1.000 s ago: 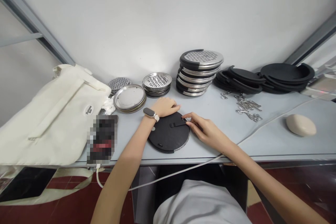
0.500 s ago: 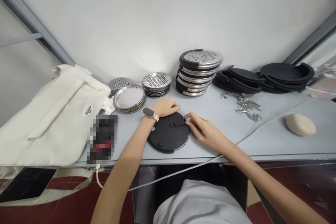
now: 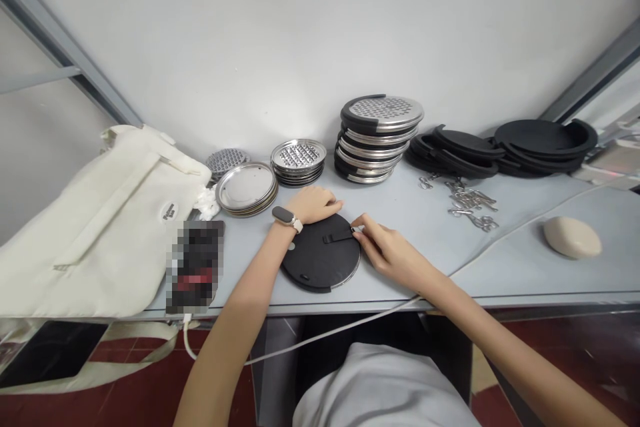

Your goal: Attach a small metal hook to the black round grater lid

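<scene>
A round black disc (image 3: 320, 259) lies flat on the grey table (image 3: 430, 247) near its front edge. My left hand (image 3: 314, 203) rests curled on the disc's far rim and holds it down. My right hand (image 3: 384, 247) pinches a small metal ring at the right end of the black strap (image 3: 336, 236) on the disc. The ring itself is mostly hidden by my fingertips.
Behind stand a stack of black-rimmed metal graters (image 3: 379, 137), perforated metal discs (image 3: 299, 160), plain metal lids (image 3: 246, 188) and black rubber rims (image 3: 545, 140). Loose metal hooks (image 3: 467, 201) lie right of centre. A cream bag (image 3: 100, 227), a phone (image 3: 194, 265) and a beige mouse (image 3: 572, 237) flank the work.
My right hand has curled in a little at the strap's end, fingers pinching tighter. The left hand and the disc have stayed put.
</scene>
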The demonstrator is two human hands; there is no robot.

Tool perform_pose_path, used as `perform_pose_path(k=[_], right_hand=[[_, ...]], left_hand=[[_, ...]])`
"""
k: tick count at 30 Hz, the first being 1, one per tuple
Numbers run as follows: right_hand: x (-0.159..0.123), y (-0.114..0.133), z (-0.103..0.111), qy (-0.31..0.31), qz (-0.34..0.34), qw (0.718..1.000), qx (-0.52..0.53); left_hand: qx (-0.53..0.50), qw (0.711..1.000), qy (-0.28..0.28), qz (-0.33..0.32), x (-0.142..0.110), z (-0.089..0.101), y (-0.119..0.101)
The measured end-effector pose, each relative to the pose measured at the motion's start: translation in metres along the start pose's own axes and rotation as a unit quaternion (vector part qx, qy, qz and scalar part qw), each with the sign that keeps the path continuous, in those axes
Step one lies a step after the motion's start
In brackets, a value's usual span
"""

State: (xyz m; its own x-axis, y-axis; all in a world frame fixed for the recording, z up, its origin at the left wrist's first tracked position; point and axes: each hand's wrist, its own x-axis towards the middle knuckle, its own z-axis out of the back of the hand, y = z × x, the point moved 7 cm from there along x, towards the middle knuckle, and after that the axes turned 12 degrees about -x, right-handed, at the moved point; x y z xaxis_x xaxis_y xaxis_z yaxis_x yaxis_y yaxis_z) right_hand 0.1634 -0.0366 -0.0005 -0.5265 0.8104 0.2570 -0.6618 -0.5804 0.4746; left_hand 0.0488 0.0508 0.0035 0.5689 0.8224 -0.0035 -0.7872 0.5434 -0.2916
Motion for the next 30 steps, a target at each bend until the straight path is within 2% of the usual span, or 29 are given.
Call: perform_pose_path(k=[6,12,21,30], right_hand=[[-0.001,-0.003,-0.001,-0.003,-0.020,1.000,0.023],[0.001,-0.009,0.007,-0.047,-0.046,0.997,0.040],[0.001,-0.004,0.022,-0.111,-0.017,0.994,0.005],[0.001,-0.008,0.014,-0.061,-0.052,0.993,0.091]], left_hand=[[0.002,1.000,-0.002,-0.007,0.000,0.000,0.000],[0.005,1.000,-0.010,-0.019,0.000,0.000,0.001],[0.007,1.000,0.002,-0.005,0.000,0.000,0.000],[0.010,1.000,-0.004,-0.008,0.000,0.001,-0.001]])
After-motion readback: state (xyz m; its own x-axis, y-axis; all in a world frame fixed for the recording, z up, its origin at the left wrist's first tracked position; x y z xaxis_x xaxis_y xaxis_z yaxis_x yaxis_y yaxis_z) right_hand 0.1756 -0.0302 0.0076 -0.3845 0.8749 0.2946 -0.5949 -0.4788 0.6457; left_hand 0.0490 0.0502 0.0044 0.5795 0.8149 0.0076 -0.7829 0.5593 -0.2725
